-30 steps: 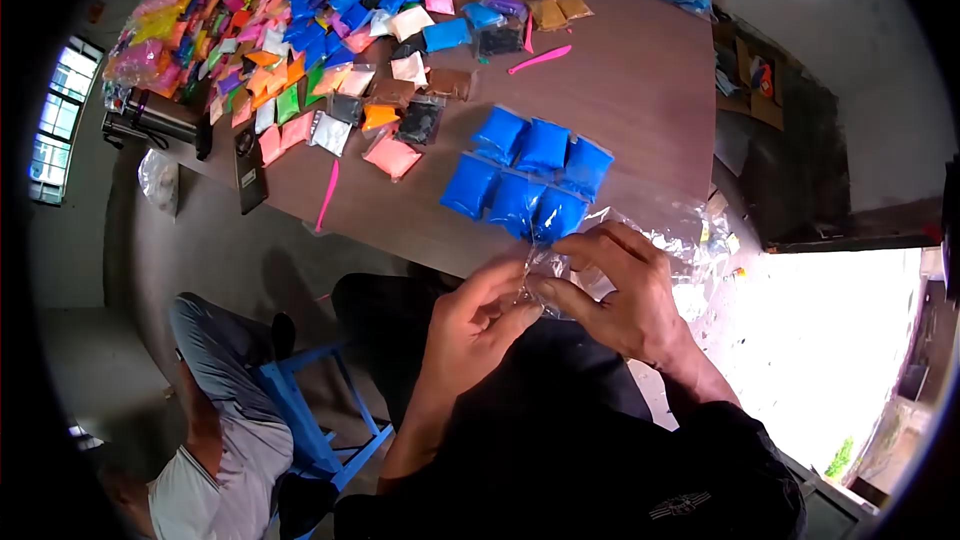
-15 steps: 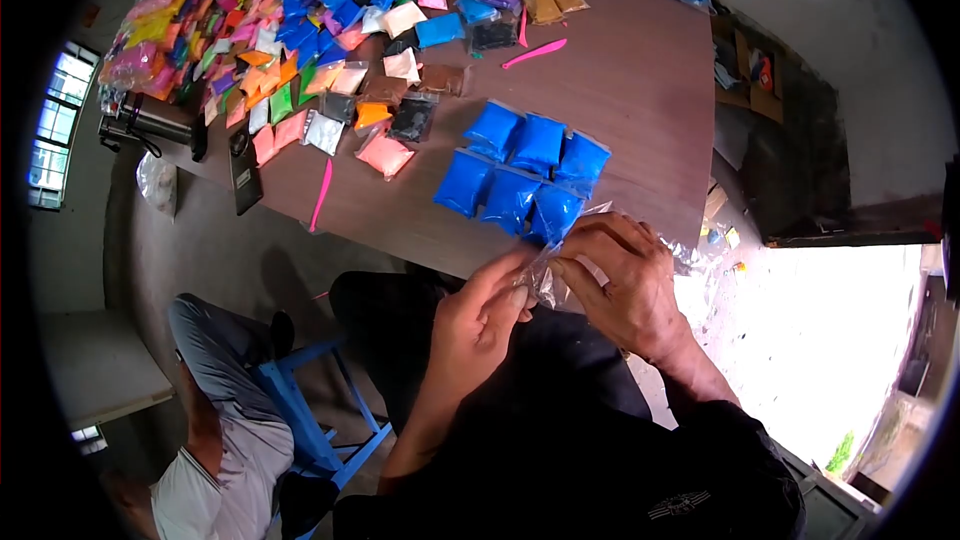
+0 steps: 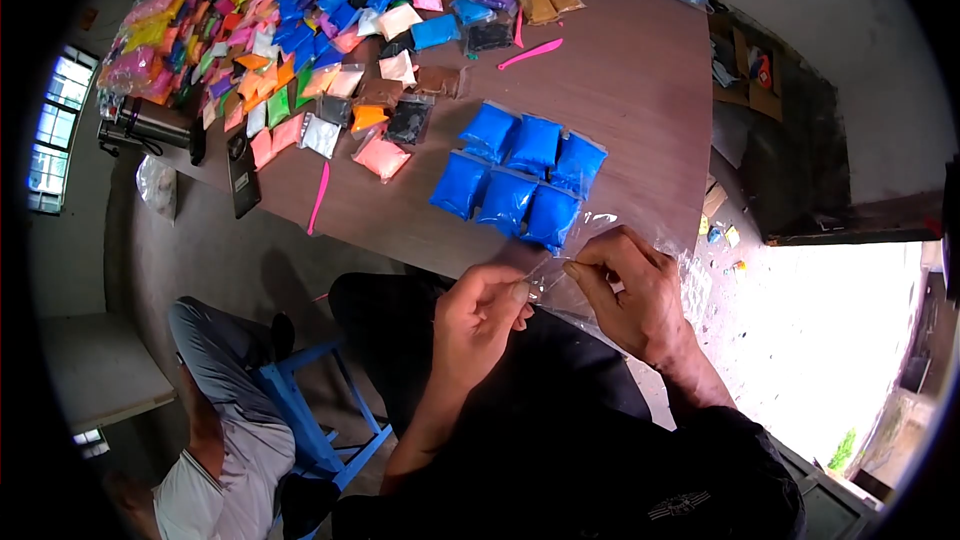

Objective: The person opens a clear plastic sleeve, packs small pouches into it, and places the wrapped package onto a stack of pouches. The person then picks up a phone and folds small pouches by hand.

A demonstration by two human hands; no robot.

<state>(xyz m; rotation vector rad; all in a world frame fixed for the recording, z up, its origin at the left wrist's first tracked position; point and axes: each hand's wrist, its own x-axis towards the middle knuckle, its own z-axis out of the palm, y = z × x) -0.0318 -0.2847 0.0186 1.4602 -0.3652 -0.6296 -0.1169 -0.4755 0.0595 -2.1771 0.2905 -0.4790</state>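
Note:
My left hand and my right hand are both closed in a pinch on a clear plastic bag at the table's near edge. The thin film spans the space between the fingertips and spreads out under my right hand. Its exact outline is hard to make out. Just beyond my fingers lie several blue packets in two rows on the brown table. The nearest blue packet is close to the bag's edge.
Many small coloured packets cover the far left of the table. Pink plastic sticks lie on it, with a dark flask and a phone at the left edge. A seated person is at my left, near a blue stool.
My hands have moved apart, the right one slightly right and down. The bag, bunched between my fingers before, is now spread wider and flatter. The blue packets stay in the same arrangement.

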